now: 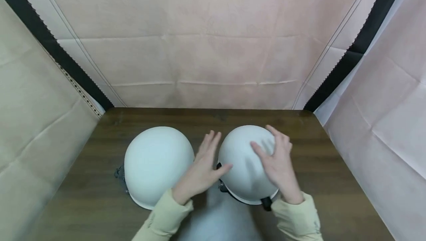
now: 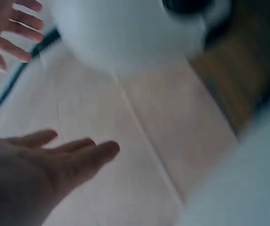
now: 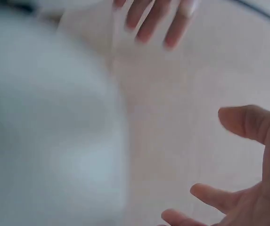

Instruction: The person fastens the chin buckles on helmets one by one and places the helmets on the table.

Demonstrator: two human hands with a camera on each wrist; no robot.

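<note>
Two white helmets with smooth round shells stand on the wooden table, domes up. My left hand (image 1: 204,172) is over the gap between the left helmet (image 1: 158,165) and the right helmet (image 1: 244,163), its fingers spread and its thumb toward the right one. On the far side, my right hand (image 1: 277,158) hovers beside the right helmet's shell, thumb and fingers wide apart. Neither hand grips anything. Both wrist views show bare fingers in the air next to the shells. Black strap parts (image 1: 266,203) show under the right helmet's lower rim.
A dark buckle or strap piece (image 1: 120,174) sticks out at the left helmet's left side. The brown wooden table (image 1: 96,196) ends at a pale fabric back wall (image 1: 206,60). Fabric side walls (image 1: 382,122) with black edging rise left and right.
</note>
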